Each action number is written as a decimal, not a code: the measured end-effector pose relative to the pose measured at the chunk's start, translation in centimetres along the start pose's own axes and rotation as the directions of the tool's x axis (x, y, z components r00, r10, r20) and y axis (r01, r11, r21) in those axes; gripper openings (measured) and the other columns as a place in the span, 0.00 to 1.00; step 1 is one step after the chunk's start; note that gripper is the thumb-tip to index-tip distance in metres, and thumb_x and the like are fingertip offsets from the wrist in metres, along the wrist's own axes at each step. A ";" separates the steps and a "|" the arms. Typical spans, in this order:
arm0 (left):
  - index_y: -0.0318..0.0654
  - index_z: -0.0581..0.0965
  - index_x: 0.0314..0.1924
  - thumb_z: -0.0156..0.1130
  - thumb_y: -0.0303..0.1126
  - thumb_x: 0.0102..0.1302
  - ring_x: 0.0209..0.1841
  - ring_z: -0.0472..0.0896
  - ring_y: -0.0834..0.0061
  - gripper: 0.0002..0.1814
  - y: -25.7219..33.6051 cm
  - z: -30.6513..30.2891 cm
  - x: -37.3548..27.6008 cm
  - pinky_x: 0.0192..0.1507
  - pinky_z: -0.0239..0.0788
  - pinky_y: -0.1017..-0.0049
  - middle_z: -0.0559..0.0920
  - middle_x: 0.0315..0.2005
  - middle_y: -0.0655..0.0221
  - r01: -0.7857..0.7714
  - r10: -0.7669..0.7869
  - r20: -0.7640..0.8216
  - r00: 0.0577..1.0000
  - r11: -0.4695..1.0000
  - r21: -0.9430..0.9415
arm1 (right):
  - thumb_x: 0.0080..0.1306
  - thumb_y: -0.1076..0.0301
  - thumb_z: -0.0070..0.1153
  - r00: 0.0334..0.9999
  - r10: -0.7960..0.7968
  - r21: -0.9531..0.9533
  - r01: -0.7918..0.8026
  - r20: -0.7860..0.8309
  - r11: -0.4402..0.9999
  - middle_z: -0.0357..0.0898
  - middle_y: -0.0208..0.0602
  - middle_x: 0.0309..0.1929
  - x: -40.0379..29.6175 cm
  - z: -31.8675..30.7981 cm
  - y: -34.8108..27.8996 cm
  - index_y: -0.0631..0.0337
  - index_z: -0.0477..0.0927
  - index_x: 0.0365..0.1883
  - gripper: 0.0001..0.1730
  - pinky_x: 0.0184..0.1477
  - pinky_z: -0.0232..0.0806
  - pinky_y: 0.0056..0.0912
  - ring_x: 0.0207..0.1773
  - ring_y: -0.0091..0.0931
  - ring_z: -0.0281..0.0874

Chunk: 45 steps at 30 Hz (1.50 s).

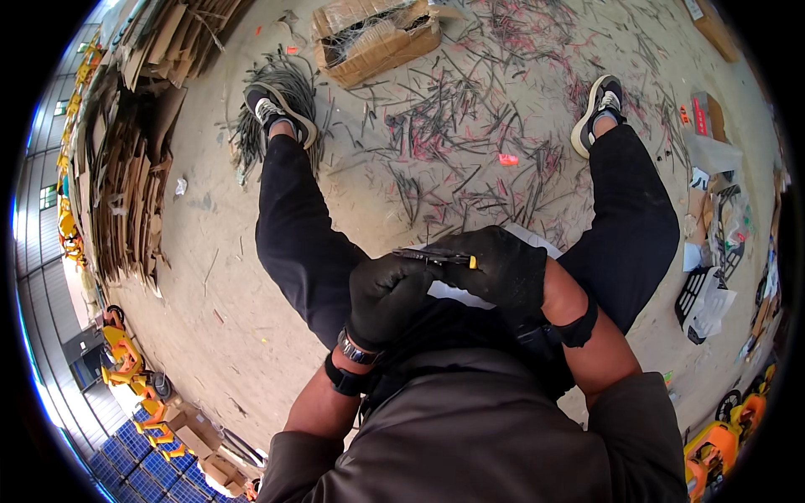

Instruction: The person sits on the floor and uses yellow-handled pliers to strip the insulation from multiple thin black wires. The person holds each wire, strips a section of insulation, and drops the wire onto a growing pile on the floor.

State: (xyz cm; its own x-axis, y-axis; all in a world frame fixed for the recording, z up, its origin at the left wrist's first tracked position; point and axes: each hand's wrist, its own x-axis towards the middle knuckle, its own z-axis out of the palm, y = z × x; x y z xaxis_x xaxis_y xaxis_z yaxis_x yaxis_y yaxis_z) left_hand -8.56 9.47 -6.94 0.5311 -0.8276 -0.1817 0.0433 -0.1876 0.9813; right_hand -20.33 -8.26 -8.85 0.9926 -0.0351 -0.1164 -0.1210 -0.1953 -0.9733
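My left hand [391, 295], in a black glove, is closed in front of my waist and seems to grip a thin dark piece, perhaps a cable. Beside it my right hand [497, 267], gloved too, holds a black utility knife [440, 256] with a yellow end. The knife lies across both hands, and its front end is by my left fingers. Both hands touch or nearly touch. Partly hidden beneath them is a white sheet [462, 294].
Cut black and red cable pieces [440, 119] litter the concrete floor between my feet. A bundle of black cables [286, 72] lies by one shoe, near an open cardboard box [380, 47]. Flattened cardboard [126, 195] is stacked left; packaging scraps [710, 220] lie right.
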 end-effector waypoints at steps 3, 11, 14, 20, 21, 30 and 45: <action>0.30 0.84 0.38 0.60 0.22 0.64 0.30 0.80 0.82 0.07 0.0 0.0 0.0 0.34 0.71 0.79 0.86 0.29 0.66 -0.020 0.020 0.026 0.999 1.000 -0.017 | 0.67 0.66 0.57 0.999 0.009 0.079 -0.012 0.036 0.997 0.84 0.46 0.41 -0.1 -0.4 -0.1 0.56 0.81 0.53 0.16 0.46 0.74 0.42 0.44 0.43 0.82; 0.29 0.84 0.37 0.60 0.23 0.64 0.30 0.80 0.83 0.07 0.8 -0.4 0.1 0.34 0.70 0.80 0.86 0.29 0.67 0.068 -0.076 0.055 0.996 0.989 0.134 | 0.66 0.64 0.57 0.952 -0.080 -0.295 -0.011 -0.296 0.955 0.83 0.47 0.39 0.0 0.5 3.4 0.57 0.81 0.52 0.17 0.45 0.74 0.45 0.43 0.44 0.82; 0.30 0.84 0.36 0.60 0.24 0.63 0.28 0.81 0.79 0.07 1.2 -0.2 -0.5 0.32 0.71 0.78 0.85 0.27 0.66 0.021 -0.044 0.108 0.993 0.978 0.209 | 0.65 0.65 0.56 0.945 -0.031 -0.399 -0.107 -0.326 0.911 0.82 0.48 0.41 0.0 -0.6 4.1 0.56 0.80 0.54 0.18 0.47 0.74 0.46 0.44 0.46 0.81; 0.33 0.84 0.35 0.60 0.25 0.61 0.25 0.83 0.66 0.06 2.3 -0.7 -0.6 0.31 0.73 0.74 0.83 0.24 0.61 -0.119 0.044 0.210 0.977 0.927 0.356 | 0.64 0.66 0.56 0.917 -0.055 -0.341 -0.091 -0.396 0.936 0.82 0.48 0.43 -0.4 -1.7 4.5 0.57 0.79 0.56 0.21 0.50 0.73 0.46 0.46 0.46 0.81; 0.33 0.84 0.34 0.60 0.24 0.61 0.25 0.82 0.64 0.06 2.6 -0.9 -0.8 0.30 0.73 0.74 0.83 0.23 0.61 -0.120 0.046 0.209 0.977 0.926 0.358 | 0.64 0.66 0.56 0.917 -0.032 -0.340 -0.115 -0.398 0.933 0.82 0.48 0.44 -0.4 -1.9 4.4 0.57 0.79 0.56 0.21 0.50 0.73 0.46 0.47 0.46 0.81; 0.32 0.81 0.33 0.60 0.19 0.56 0.21 0.79 0.64 0.05 3.9 -2.3 -1.7 0.25 0.69 0.72 0.80 0.20 0.61 -0.168 0.086 0.256 0.963 0.933 0.319 | 0.65 0.65 0.55 0.893 0.062 -0.266 -0.198 -0.447 0.944 0.82 0.50 0.47 -0.2 -3.0 4.3 0.57 0.80 0.56 0.21 0.53 0.73 0.45 0.49 0.46 0.80; 0.33 0.82 0.31 0.57 0.18 0.54 0.18 0.76 0.72 0.07 6.4 -4.6 -1.1 0.21 0.63 0.75 0.78 0.17 0.66 -0.165 0.041 0.289 0.956 0.893 0.419 | 0.65 0.64 0.58 0.818 0.134 -0.105 -0.230 -0.559 0.968 0.83 0.51 0.47 1.4 -5.1 3.6 0.58 0.80 0.56 0.21 0.53 0.73 0.43 0.51 0.46 0.81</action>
State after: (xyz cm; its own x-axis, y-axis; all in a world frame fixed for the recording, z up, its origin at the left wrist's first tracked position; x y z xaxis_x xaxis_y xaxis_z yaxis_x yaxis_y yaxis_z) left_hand -4.96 11.58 -0.19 0.2652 -0.9522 -0.1518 -0.4041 -0.2527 0.8791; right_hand -19.43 -14.04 -11.50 0.7894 -0.6030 -0.1145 -0.3462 -0.2835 -0.8943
